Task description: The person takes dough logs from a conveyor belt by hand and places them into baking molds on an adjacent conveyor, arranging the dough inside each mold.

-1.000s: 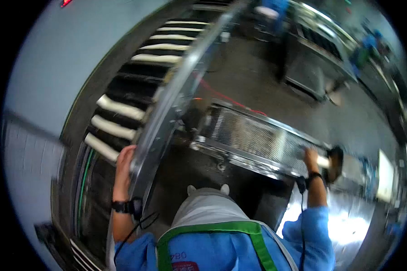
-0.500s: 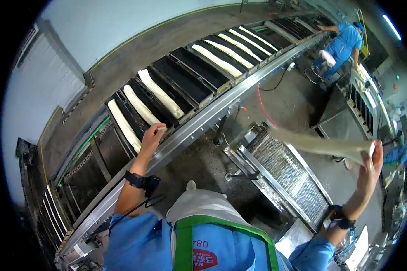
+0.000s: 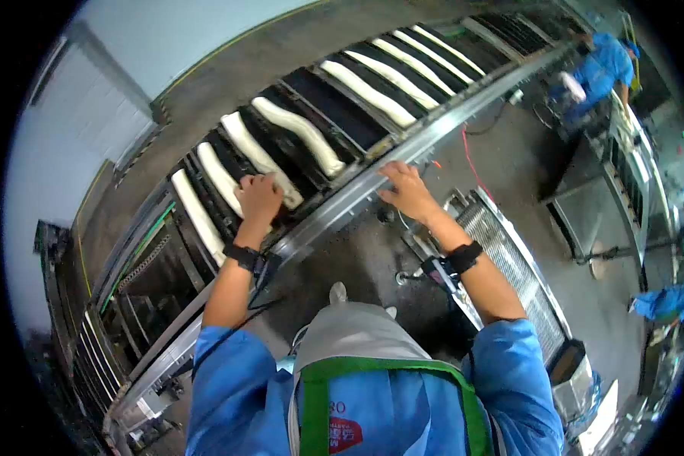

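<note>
My left hand [image 3: 258, 199] is over the near ends of the dough strips, its fingers curled against one long pale dough strip [image 3: 252, 144]; the fingertips are partly hidden. Just left of it, another dough strip [image 3: 219, 176] runs under the hand in its black tray. To the right, a wavy dough strip [image 3: 300, 131] lies in a tray with no hand on it. My right hand [image 3: 409, 190] is empty, fingers apart, above the metal rail [image 3: 433, 138] of the conveyor.
More dough strips [image 3: 368, 93] lie in trays farther along, past a bare black tray [image 3: 334, 108]. A metal mesh conveyor [image 3: 509, 254] stands at the right. A co-worker in blue [image 3: 596, 80] bends at the far right beside a metal stand [image 3: 596, 201].
My right hand has swung left from the far right to the rail and no longer holds the dough strip. One more tray near it now carries a strip. The trays have shifted slightly.
</note>
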